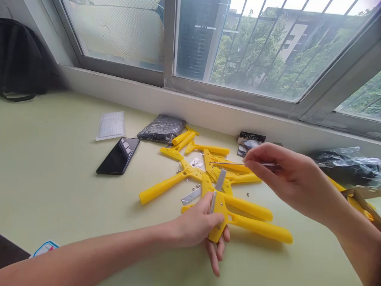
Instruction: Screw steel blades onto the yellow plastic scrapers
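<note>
My left hand [205, 222] grips the head of a yellow plastic scraper [257, 229], its handle pointing right. Two small screws show in the scraper's head, and a metal blade runs along its left edge. Closed around a thin screwdriver [229, 163], my right hand [285, 178] is raised to the right, with the shaft pointing left over the pile. Several more yellow scraper parts [162, 188] lie beyond my left hand. Among them are a loose blade [191, 196], another blade [220, 180] standing out above the held scraper, and small nuts [196, 187].
A black phone [118, 156], a clear plastic case [111, 125] and a dark plastic packet [162, 128] lie at the back left. Black-and-white packaging [250, 139] sits by the sill. On the right are a cardboard box [364, 192] and black plastic bags [351, 165]. A small screw [248, 194] lies nearby.
</note>
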Tool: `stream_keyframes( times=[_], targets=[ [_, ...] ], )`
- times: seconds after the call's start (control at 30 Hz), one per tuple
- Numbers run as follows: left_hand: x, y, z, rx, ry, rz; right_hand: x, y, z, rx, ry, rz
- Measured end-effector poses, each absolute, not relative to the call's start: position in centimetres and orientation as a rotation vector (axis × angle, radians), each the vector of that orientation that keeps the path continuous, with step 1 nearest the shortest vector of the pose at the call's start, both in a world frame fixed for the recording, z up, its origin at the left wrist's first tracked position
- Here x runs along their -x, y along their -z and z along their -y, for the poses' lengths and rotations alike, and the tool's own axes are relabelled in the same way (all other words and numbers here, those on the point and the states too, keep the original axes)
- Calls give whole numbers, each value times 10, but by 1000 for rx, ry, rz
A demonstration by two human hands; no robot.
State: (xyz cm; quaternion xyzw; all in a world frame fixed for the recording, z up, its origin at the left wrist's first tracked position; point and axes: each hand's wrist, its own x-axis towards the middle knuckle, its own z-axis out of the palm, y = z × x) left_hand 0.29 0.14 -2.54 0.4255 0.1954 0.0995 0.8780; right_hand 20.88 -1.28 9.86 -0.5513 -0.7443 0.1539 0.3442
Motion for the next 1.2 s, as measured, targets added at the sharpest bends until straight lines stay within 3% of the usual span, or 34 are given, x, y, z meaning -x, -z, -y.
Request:
stream_keyframes(
  times=[0.4,1.2],
  targets=[
    [0,5,2,-992,-209,-471,-204,-87,46,1391,17,2277],
    [-1,5,3,-975,-201,-477,-202,-79,43,1347,9,2377]
  ],
)
